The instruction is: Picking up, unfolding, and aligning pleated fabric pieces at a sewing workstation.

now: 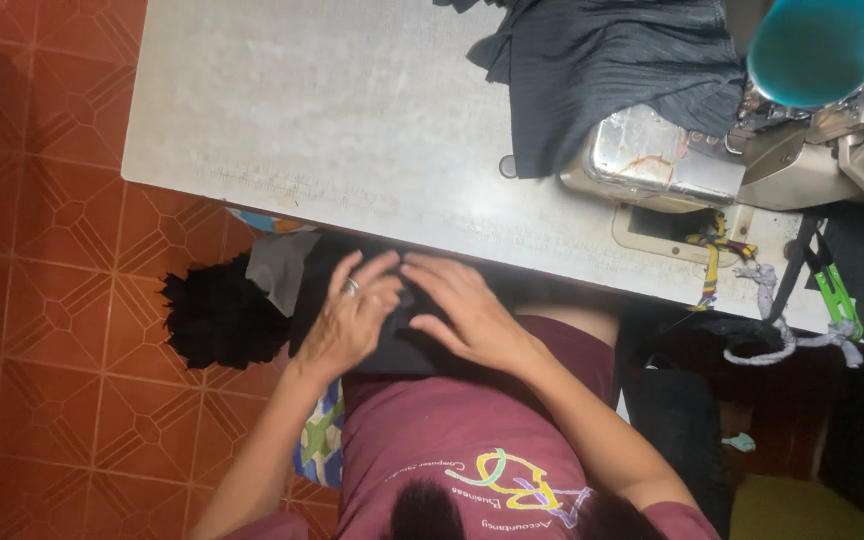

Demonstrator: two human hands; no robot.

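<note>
**2 hands flatten dark cloth at a sewing station**

Seen from above, a person in a maroon shirt [452, 420] sits at the near edge of a pale grey worktop [302, 110], both hands pressed onto a piece of black fabric [392, 345] that lies across the lap, just below the worktop's edge. The left hand [352, 320], with a ring on 1 finger, rests palm down with fingers spread; its grip is open and flat on the cloth, closing on nothing. The right hand [462, 310] lies beside it in the same way, fingers stretched out, fingertips meeting those of the left hand over the middle of the fabric. A grey scrap of cloth [280, 268] juts out at the fabric's left corner, and a fuzzy black bundle [217, 320] sits just left of it above the orange tiled floor [42, 250].

Farther back on the worktop, a heap of dark pleated fabric [612, 70] drapes against a metal sewing machine [672, 160] at the right side. A round turquoise object [822, 45] fills the upper right corner, close to the camera and blurred. A bright green clip [837, 295] and a knotted strip of pale cloth [782, 320] hang at the worktop's right end. A patterned blue-and-green cloth [320, 440] shows beneath the left forearm.
</note>
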